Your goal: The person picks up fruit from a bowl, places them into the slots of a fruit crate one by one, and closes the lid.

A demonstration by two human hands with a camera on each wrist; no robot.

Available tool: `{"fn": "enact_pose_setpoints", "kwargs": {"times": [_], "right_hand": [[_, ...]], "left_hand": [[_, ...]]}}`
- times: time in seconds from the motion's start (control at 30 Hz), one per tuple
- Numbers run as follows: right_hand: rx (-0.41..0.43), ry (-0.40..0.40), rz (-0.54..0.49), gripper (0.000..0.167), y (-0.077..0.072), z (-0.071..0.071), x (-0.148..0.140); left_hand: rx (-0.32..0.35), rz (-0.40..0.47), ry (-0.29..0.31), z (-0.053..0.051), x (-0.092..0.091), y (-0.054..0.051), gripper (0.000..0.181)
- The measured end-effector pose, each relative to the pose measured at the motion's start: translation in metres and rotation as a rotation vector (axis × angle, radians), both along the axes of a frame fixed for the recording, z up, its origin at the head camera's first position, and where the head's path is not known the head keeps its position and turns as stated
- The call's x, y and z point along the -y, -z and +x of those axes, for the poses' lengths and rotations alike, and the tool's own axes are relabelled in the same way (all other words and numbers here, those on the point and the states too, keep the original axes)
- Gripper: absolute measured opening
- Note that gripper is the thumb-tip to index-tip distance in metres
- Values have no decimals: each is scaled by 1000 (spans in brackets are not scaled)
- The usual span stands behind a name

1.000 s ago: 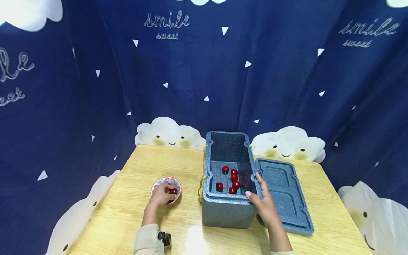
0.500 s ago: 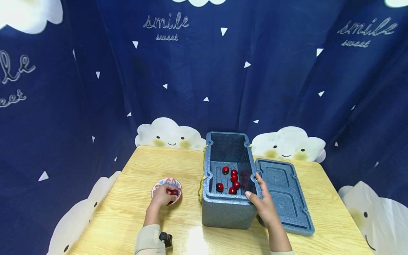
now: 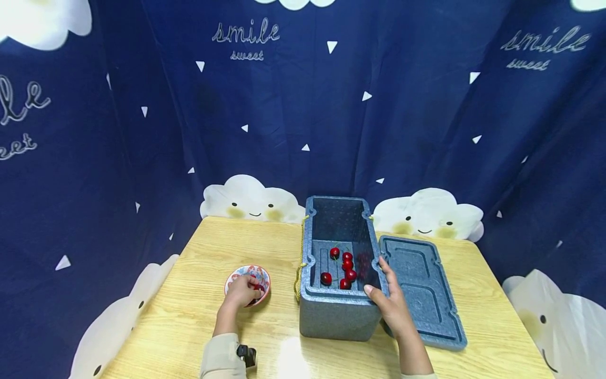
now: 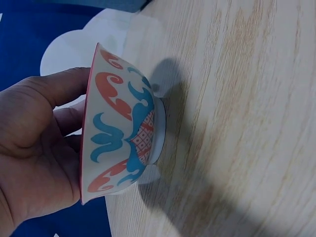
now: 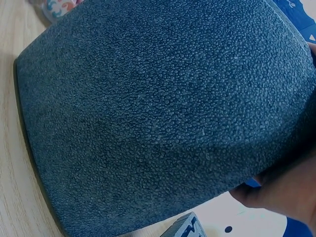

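Observation:
At the left, my left hand (image 3: 239,292) reaches into a patterned bowl (image 3: 229,280), its thumb and fingers round a dark red cherry (image 3: 259,288). From the side, the left wrist view shows the bowl (image 4: 118,133) upright, with the fingers of my left hand (image 4: 44,133) past its rim and their tips hidden. My right hand (image 3: 394,305) grips the near right corner of a grey-blue foam box (image 3: 336,318), thumb over the rim. Several red cherries (image 3: 326,278) lie on the box's floor. The box's wall (image 5: 158,118) fills most of the right wrist view, beside my right hand (image 5: 284,190).
Flat on the wooden table (image 3: 279,247), the box's lid (image 3: 421,284) lies right of the box. A yellow cord (image 3: 299,279) hangs along the box's left side. Behind the table hangs a blue curtain (image 3: 284,105) with clouds.
My left hand has shifted slightly within the bowl, and the cherry at its fingers sits a little lower in view. My right hand and the box have stayed in place.

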State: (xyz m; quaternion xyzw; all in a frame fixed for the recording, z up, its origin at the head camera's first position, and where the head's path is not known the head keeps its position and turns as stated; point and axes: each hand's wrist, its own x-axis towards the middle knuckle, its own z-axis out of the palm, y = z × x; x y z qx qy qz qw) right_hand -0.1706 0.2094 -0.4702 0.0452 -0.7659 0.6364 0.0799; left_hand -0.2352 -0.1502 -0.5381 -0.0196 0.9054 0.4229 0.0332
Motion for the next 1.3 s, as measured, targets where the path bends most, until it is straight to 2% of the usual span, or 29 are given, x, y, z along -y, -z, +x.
{"fn": "enact_pose_setpoints", "kwargs": {"times": [0.3,0.8,1.17,1.3], "right_hand": [[-2,-8,-22,73,1,0,1],[7,-14,-32,73,3,1,1],[-6,-20,-39,73,1,0,0],[-6,-20,-48,73,2,0,0]], "left_hand": [[20,10,9,-1,1,-2,29],[1,54,-1,3,2,-1,21],[-29,59,-39,5,4,-14,23],[-49,100,-54,7,2,-20,26]]}}
